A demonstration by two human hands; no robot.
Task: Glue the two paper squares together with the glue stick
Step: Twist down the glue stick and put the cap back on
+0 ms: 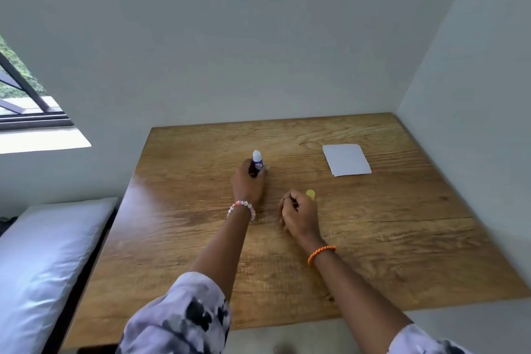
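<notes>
A glue stick [257, 163] with a blue label and a white uncapped tip stands upright on the wooden table [402, 238], and my left hand [248, 185] is wrapped around its lower body. My right hand [298, 214] rests on the table a little nearer and to the right, fingers curled around the yellow cap [310, 194], which sticks out past the fingers. The white paper squares [346, 159] lie stacked, slightly offset, at the far right of the table, well away from both hands.
Walls close the table in at the back and on the right. A white cushion [43, 253] lies beside the table's left edge. A window [26, 100] opens at the far left.
</notes>
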